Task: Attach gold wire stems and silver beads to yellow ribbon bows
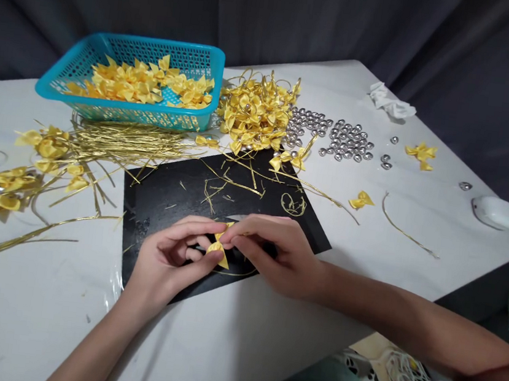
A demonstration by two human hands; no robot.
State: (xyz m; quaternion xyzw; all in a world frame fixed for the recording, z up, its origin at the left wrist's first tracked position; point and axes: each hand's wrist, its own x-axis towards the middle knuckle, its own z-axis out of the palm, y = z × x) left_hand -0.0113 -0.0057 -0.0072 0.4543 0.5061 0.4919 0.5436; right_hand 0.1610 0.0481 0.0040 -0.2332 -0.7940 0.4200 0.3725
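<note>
Above the black mat (165, 198), my left hand (176, 255) pinches a small yellow ribbon bow (217, 249) between thumb and fingers. My right hand (279, 252) is closed at the bow's middle, its thumb and index fingertips pressed against the knot. A thin gold cord (235, 274) curves below the bow and passes under my right hand. What else the right fingertips grip is hidden. Part of a grey and dark object (235, 218) shows behind that hand, too covered to name. Cord scraps (211, 194) and a small cord coil (293, 204) lie on the mat.
A blue plastic basket (216, 81) holds yellow bows. Beside it are a heap of corded bows (257, 113), gold cord strips (121, 142) and silver heart-shaped beads (348, 141). Finished-looking bows (4, 184) lie left. Crumpled tissue (391, 102) and a white dish (496, 213) are right.
</note>
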